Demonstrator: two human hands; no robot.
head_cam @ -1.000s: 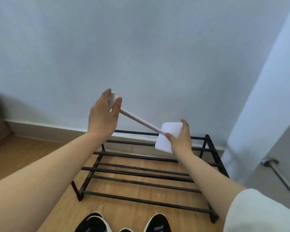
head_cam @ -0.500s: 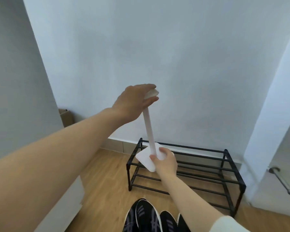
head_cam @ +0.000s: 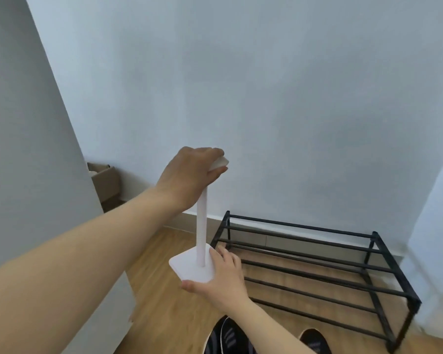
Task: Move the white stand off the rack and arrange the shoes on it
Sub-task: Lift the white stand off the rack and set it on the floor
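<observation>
The white stand (head_cam: 201, 233) is upright, a thin pole on a square base, held in the air left of the black rack (head_cam: 317, 267). My left hand (head_cam: 189, 175) grips the stand's top knob. My right hand (head_cam: 220, 274) cups the base from the right and below. The rack is a two-tier frame of black bars against the wall, with nothing on it. Black shoes with white soles (head_cam: 228, 338) lie on the floor at the bottom edge, one more (head_cam: 315, 342) to the right, partly hidden by my right forearm.
A pale wall runs behind the rack. A grey panel (head_cam: 23, 175) stands at the left, with an open cardboard box (head_cam: 105, 182) in the corner behind it. Wooden floor (head_cam: 161, 302) lies left of the rack. A white door edge (head_cam: 435, 226) is at the right.
The stand has swung from slanted over the rack to upright and has moved left, off the rack. It now hangs lower, and my view has turned left.
</observation>
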